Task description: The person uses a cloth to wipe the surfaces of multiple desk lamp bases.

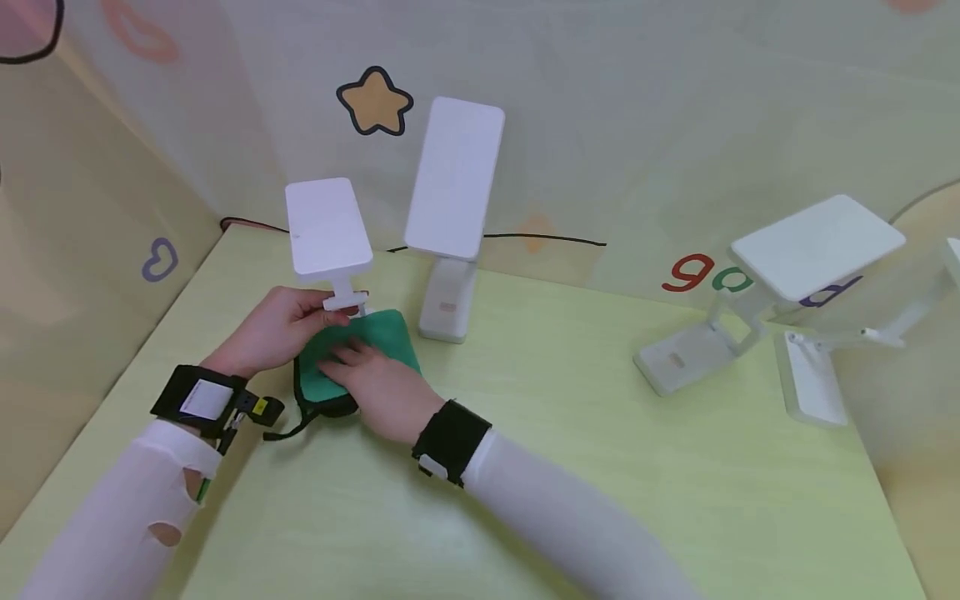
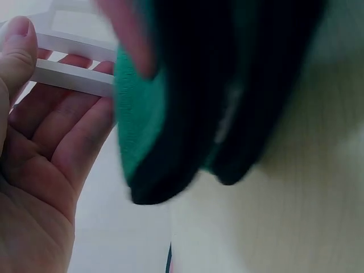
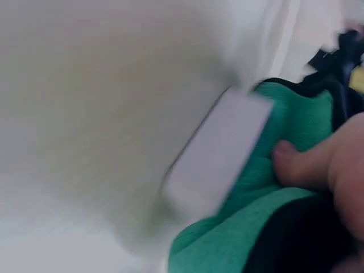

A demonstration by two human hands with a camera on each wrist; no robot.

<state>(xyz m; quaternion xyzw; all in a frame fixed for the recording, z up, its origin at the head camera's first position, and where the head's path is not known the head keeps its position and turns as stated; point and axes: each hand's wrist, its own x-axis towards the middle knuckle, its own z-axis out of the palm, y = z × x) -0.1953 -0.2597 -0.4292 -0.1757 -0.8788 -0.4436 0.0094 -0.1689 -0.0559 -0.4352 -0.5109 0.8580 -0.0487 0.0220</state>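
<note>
My left hand [image 1: 288, 329] grips the narrow white arm of a phone stand [image 1: 328, 229], with the thumb and fingers on opposite sides of its bars in the left wrist view. A green pouch with black edging [image 1: 397, 337] lies just below that arm, a black strap trailing from its near corner. My right hand [image 1: 386, 392] holds the pouch, its fingers spread over the green face; the right wrist view shows a digit pressing into the folded fabric. There, a flat white slab [image 3: 219, 153] borders the green cloth. The stand's base is hidden in the head view.
A taller white stand [image 1: 453, 179] is upright just right of the pouch. Two more white stands, one tilted [image 1: 817, 246] and one at the edge [image 1: 813, 379], occupy the table's right end. Printed fabric walls [image 1: 562, 125] enclose the pale green table [image 1: 570, 467].
</note>
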